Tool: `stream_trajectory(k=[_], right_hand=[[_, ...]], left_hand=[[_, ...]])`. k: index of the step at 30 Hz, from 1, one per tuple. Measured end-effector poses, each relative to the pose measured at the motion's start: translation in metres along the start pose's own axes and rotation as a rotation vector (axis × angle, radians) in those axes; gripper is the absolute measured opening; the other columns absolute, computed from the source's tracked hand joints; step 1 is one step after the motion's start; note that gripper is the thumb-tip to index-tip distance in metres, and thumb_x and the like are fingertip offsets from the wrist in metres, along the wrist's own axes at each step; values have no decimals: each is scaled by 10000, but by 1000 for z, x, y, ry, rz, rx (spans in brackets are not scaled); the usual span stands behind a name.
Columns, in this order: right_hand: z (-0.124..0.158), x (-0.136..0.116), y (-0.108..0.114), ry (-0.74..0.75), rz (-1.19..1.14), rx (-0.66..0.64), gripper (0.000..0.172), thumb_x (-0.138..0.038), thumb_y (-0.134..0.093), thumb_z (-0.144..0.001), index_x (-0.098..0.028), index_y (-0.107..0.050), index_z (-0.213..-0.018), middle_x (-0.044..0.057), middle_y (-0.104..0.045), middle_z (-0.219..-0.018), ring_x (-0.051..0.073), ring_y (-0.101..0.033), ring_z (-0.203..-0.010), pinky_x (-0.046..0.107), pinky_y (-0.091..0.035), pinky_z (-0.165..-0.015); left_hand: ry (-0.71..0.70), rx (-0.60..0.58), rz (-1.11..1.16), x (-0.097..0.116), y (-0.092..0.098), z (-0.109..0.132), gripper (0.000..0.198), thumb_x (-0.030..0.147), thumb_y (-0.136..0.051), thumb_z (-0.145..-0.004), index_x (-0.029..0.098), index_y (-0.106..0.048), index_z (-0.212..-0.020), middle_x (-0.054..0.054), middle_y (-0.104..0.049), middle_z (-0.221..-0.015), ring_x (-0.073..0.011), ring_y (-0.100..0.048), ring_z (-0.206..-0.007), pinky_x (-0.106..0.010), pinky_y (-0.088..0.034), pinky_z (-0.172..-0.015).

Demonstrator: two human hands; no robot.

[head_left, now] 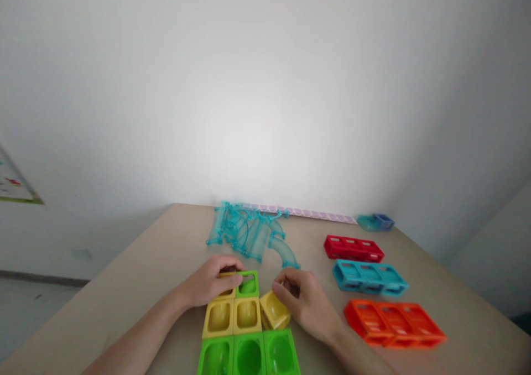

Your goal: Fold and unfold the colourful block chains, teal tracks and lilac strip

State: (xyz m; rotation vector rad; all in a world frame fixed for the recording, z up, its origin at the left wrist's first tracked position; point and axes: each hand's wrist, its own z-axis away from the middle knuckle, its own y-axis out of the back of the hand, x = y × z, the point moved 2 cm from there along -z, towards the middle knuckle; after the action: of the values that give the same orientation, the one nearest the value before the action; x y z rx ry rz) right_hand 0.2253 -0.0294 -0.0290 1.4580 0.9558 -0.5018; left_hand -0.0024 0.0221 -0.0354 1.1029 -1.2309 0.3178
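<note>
Pinching tilted yellow block (pixel 275 311), right grip (pixel 305 300); left grip (pixel 209 281) clamped on far green block (pixel 248 288); poster (pixel 13 180) markings illegible.

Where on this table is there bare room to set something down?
Tabletop left of the translucent tracks, and between them and the red block row. Crowded: yellow blocks and green blocks, flanked by the left hand and right hand.

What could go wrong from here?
1. The askew yellow block at the right hand might catch the neighbouring yellow pair and shift it.
2. The left hand, on the far blocks, may nudge them out of line.
3. The right forearm looks close to the orange row; it could bump it.
</note>
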Motion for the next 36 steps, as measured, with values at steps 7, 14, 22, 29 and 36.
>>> stream_trajectory(k=[7, 14, 22, 29, 36], right_hand=[[2, -3, -4, -5, -61, -72, 148, -243, -540, -836, -163, -655, -786, -54, -420, -579, 96, -407, -553, 216, -294, -513], [1, 2, -7, -100, 24, 52, 144, -260, -539, -818, -171, -640, -765, -37, -500, -563, 118, -474, -538, 234, -308, -503], [6, -8, 1, 32, 226, 179, 121, -268, -558, -813, -196, -615, -736, 13, -600, -689, 179, -586, -700, 279, -427, -641], [8, -17, -7, 204, 135, -42, 559, -366, -559, -864, -246, -421, -1393, 80, -472, -1400, 238, -414, -1294, 401, -324, -1084], [8, -12, -9, 177, 62, -37, 554, -359, -599, -843, -235, -439, -1360, 99, -442, -1432, 258, -433, -1293, 429, -356, -1072]], left_hand=[[-15, 20, 21, 2, 1, -1, 244, 368, -564, -837, 148, -667, -863, -28, -638, -784, -166, -549, -727, -242, -375, -638], [-11, 213, 21, -1, 4, -7, 279, 346, -490, -875, 153, -690, -871, -58, -677, -869, -200, -599, -856, -281, -416, -772], [14, 220, -211, 0, 14, 1, 263, 359, -523, -846, 159, -574, -683, 2, -549, -678, -147, -503, -651, -249, -356, -597], [-106, 214, -300, 6, 2, -3, 292, 353, -468, -893, 164, -543, -684, -16, -539, -735, -159, -525, -725, -268, -405, -684], [-348, 366, -350, 21, 5, 6, 141, 248, -527, -871, 169, -615, -795, -71, -535, -929, -192, -533, -913, -303, -428, -843]])
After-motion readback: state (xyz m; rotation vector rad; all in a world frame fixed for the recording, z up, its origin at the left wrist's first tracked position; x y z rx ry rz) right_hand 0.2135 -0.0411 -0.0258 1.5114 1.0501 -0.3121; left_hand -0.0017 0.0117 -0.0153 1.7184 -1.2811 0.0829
